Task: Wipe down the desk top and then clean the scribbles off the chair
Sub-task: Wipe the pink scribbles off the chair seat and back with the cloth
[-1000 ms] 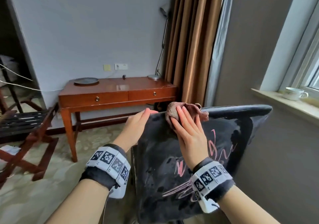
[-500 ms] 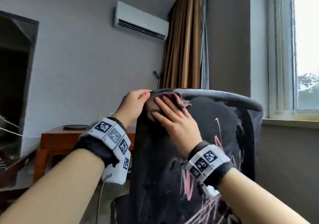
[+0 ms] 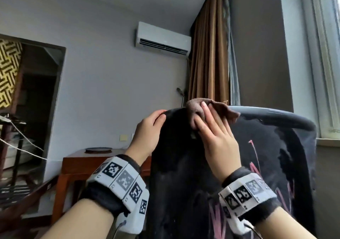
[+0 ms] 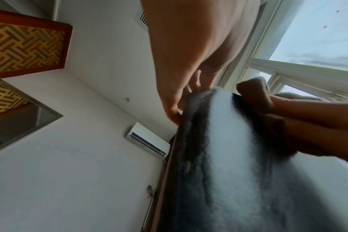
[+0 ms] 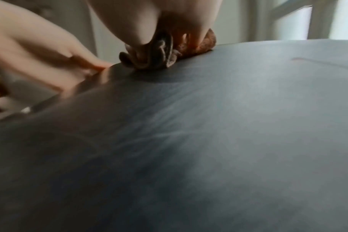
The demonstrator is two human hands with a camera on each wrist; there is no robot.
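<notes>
Chair (image 3: 272, 165): dark padded back panel, held up in front of the person, top edge uppermost; glossy curved rim along the top.
Scribbles (image 3: 254, 157): pink lines on the right half and lower part of the chair back; left half dark and unmarked.
Cloth (image 3: 195, 108): brown, bunched, at the top edge of the chair back near its left corner, one flap trailing right along the rim.
Right hand (image 3: 215, 135): fingers straight and together, laid flat over the cloth, pressing it against the chair back; thumb tucked against the bunched folds.
Left hand (image 3: 147, 132): thumb on the near face, fingers curled round the chair's top left corner, gripping it, just beside the cloth.
Counter (image 3: 77, 163): red-brown wooden desk against the far wall, behind the left forearm; dark round tray (image 3: 98, 149) on its top.
Air conditioner (image 3: 162, 42): white, high on the wall.
Curtain (image 3: 207, 54): brown, beside the window.
</notes>
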